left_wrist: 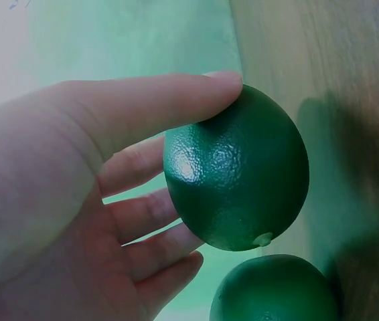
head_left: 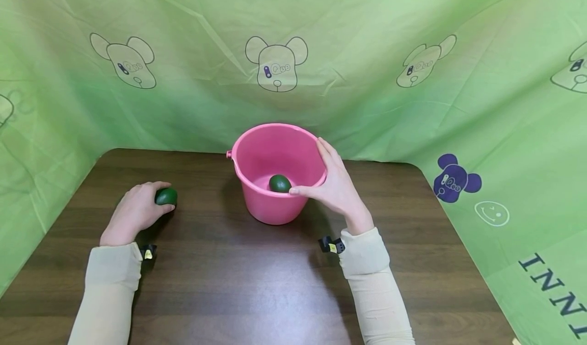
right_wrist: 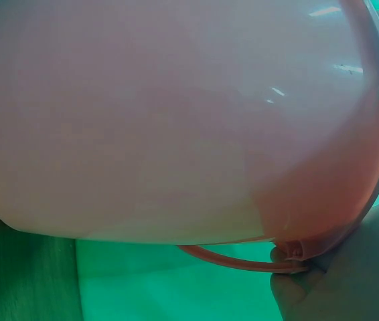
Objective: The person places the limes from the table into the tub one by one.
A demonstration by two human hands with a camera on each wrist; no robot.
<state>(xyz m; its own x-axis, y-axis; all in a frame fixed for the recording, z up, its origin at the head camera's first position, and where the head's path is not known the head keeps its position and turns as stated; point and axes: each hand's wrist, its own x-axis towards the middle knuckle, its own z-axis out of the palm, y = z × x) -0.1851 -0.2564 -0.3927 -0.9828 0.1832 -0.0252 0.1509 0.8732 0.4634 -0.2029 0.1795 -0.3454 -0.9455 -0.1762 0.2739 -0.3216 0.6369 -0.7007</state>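
while i watch from the head view, my left hand (head_left: 135, 213) sits at about nine o'clock on the dark wooden counter (head_left: 238, 279), its fingers (left_wrist: 142, 107) wrapped round a green lime (head_left: 166, 196). from the left wrist view the thumb lies across the top of that lime (left_wrist: 236, 170) and the other fingers curl under it; a second rounded green shape (left_wrist: 273, 289) shows just below it, and i cannot tell whether that is another fruit or a reflection in the counter.

at roughly twelve o'clock stands a pink bucket (head_left: 257, 154), upright, with a second lime (head_left: 279, 183) lying on its bottom. my right hand (head_left: 332, 184) clasps the bucket's rim at its three o'clock side, thumb reaching along the near rim and the fingers (head_left: 326, 151) laid along the rim's outer edge. the right wrist view shows only the bucket wall (right_wrist: 163, 127) and its thin handle (right_wrist: 230, 259) beside the hand.

both forearms, in cream sleeves (head_left: 367, 263), reach forward from six o'clock, wrists low over the counter. a green cloth (head_left: 367, 70) printed with bears hangs behind.
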